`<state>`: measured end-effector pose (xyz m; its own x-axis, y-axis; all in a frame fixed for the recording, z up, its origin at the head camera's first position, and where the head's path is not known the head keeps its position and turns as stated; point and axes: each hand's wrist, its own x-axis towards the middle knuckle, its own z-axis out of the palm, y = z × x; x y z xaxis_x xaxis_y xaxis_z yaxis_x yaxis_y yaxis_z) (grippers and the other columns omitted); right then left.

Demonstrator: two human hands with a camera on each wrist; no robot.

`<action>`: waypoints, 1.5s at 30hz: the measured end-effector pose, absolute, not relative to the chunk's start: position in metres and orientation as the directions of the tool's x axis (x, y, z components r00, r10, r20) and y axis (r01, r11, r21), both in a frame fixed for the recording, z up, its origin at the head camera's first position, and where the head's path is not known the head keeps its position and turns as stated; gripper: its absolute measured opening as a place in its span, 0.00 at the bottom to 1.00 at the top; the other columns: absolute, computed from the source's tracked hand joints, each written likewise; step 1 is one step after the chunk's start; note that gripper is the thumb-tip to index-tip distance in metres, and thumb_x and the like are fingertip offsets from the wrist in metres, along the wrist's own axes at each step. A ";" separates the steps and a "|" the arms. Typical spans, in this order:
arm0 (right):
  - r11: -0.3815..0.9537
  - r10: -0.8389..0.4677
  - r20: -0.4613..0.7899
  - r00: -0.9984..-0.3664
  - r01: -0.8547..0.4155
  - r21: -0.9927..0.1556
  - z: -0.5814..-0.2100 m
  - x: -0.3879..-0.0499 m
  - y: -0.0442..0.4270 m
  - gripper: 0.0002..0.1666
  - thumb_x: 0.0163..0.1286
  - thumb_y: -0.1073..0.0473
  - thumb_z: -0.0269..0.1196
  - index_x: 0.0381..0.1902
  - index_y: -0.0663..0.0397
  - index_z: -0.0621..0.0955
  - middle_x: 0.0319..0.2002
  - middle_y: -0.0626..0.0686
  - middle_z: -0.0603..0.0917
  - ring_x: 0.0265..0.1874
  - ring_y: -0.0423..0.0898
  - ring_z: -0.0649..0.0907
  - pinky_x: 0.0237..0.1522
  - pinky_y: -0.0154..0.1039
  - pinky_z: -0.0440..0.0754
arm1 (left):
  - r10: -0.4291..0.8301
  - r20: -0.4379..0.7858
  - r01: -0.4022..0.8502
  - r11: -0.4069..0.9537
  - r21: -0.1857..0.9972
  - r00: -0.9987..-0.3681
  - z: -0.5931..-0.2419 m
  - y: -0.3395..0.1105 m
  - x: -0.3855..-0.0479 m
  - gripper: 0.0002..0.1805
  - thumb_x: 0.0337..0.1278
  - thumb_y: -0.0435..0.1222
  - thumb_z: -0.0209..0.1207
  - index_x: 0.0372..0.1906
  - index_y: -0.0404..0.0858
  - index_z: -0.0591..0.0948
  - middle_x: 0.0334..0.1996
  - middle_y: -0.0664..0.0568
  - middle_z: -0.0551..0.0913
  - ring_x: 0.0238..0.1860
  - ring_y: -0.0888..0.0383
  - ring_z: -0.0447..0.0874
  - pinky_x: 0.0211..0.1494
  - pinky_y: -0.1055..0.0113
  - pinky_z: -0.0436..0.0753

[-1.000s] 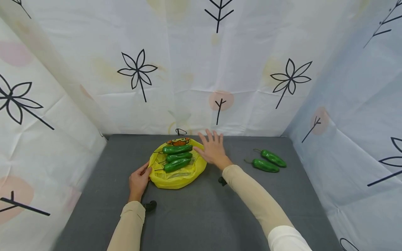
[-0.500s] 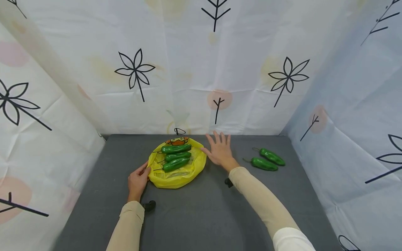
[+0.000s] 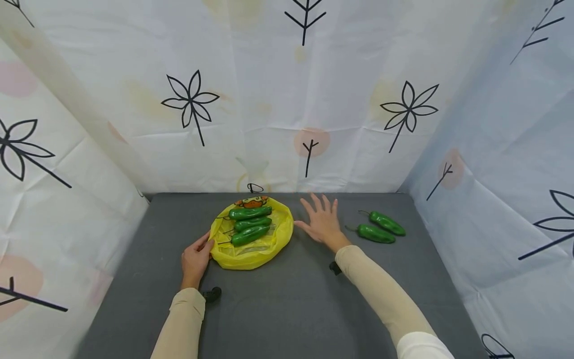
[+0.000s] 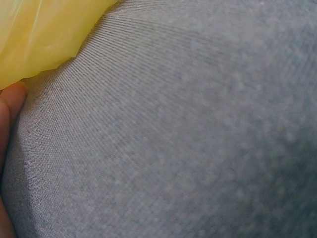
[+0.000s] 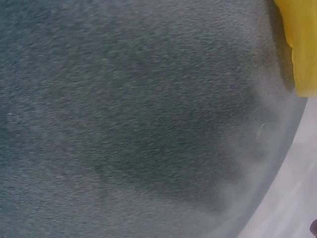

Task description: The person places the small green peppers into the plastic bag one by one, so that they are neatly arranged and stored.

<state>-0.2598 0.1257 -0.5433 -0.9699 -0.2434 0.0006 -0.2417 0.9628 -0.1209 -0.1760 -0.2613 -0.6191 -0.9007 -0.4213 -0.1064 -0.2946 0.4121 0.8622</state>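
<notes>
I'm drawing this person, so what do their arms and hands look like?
The left hand and right hand wear no gloves. The left sleeve and right sleeve are plain beige, reaching about to the wrists. Higher on the right arm there's a white sleeve. A small black gadget shows at the left wrist, and another dark one at the right.
</notes>
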 end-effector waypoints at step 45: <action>0.955 -0.186 0.039 -0.982 -0.190 -0.228 -0.557 -0.223 0.226 0.64 0.52 0.34 0.78 0.81 0.39 0.60 0.80 0.63 0.56 0.77 0.70 0.56 0.74 0.71 0.57 | -0.428 -0.108 -0.307 0.430 0.849 -0.897 -0.620 -0.262 -0.178 0.24 0.68 0.58 0.59 0.66 0.62 0.80 0.52 0.49 0.90 0.33 0.77 0.80 0.37 0.81 0.79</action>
